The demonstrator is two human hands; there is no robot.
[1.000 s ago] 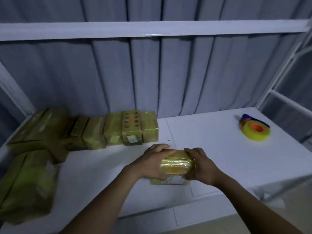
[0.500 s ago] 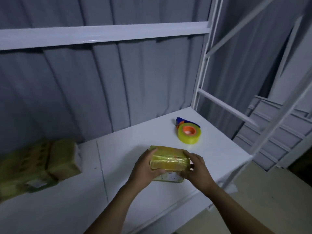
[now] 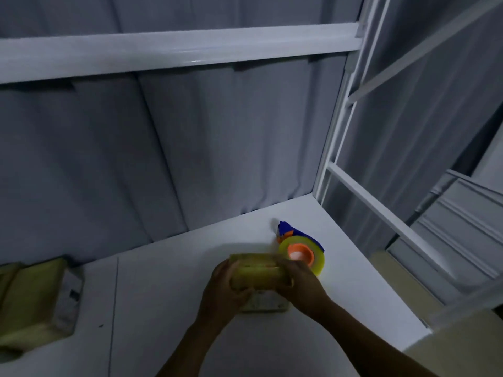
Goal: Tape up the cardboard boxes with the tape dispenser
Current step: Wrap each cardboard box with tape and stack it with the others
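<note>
**A:** Why are both hands on the box (image 3: 257, 273)?

**B:** Looks like you're squaring it up for taping. Your left hand (image 3: 223, 289) and right hand (image 3: 302, 287) each take one end, fingers curled round it, low over the white surface (image 3: 163, 308). Can't tell if it's touching down.

**A:** And the tape dispenser (image 3: 302, 254)?

**B:** It's lying flat at 1 o'clock from the box, just beside your right hand, so it's an easy grab, I'd guess. The other wrapped boxes (image 3: 35, 295) sit way off at 9 o'clock.
</note>
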